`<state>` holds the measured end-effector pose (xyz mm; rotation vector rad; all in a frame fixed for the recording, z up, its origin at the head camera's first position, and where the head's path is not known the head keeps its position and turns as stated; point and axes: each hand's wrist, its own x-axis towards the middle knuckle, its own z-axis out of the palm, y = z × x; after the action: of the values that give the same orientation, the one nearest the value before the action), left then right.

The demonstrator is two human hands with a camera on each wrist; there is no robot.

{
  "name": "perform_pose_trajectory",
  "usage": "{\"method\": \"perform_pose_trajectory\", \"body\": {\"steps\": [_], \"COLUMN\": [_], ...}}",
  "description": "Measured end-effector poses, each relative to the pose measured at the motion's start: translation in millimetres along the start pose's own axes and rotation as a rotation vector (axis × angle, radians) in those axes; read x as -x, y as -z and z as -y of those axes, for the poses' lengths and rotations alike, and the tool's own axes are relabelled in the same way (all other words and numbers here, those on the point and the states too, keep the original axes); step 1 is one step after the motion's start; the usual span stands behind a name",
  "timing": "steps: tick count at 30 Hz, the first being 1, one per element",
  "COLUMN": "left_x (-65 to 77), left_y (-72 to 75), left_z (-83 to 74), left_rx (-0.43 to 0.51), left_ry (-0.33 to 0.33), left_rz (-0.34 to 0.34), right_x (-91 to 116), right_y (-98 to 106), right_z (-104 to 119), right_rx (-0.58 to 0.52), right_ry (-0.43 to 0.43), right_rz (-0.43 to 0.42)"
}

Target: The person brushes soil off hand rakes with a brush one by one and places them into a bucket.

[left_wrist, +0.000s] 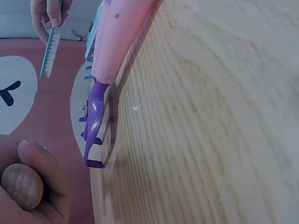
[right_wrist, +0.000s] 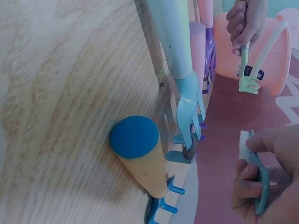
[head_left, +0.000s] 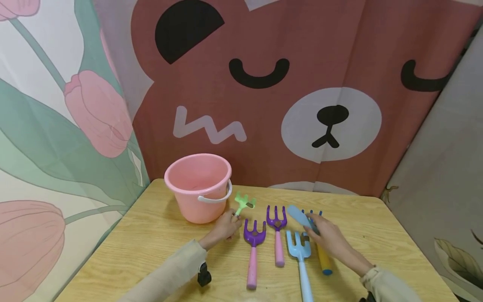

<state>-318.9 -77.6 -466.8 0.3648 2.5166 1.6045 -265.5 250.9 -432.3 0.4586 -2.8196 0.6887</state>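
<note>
In the head view my left hand [head_left: 226, 226] grips a small light green hand rake [head_left: 243, 202], tines pointing up, just right of the pink bucket [head_left: 200, 205]. The rounded wooden end of its handle [left_wrist: 22, 186] pokes out of my fist in the left wrist view. My right hand [head_left: 333, 240] holds a light blue brush [head_left: 299, 215] above the table; its white bristles [right_wrist: 244, 145] show in the right wrist view. Beneath that hand lies a blue fork with a yellow handle [head_left: 323, 258], partly hidden. A light blue fork [head_left: 300, 253] lies beside it.
Two purple garden forks with pink handles, a nearer one [head_left: 253, 239] and a farther one [head_left: 278, 224], lie between my hands on the wooden table [head_left: 151, 247]. The bucket's white handle [head_left: 215, 199] hangs down its side. A bear-print cloth [head_left: 264, 126] hangs behind the table.
</note>
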Motion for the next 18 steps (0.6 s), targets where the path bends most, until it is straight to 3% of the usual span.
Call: {"method": "perform_pose_trajectory", "body": {"steps": [9, 18], "left_x": [-0.7, 3.2], "left_y": [1.4, 0.1], "left_z": [-0.3, 0.8], "left_rx": [0.001, 0.014], "left_ry": [-0.019, -0.016], "left_rz": [-0.012, -0.019], "right_x": [-2.6, -2.8], "right_y": [-1.0, -8.8], "right_z": [5.8, 9.3], "right_rx": [0.014, -0.044], "right_ry": [-0.006, 0.053], "right_rz": [0.001, 0.095]}}
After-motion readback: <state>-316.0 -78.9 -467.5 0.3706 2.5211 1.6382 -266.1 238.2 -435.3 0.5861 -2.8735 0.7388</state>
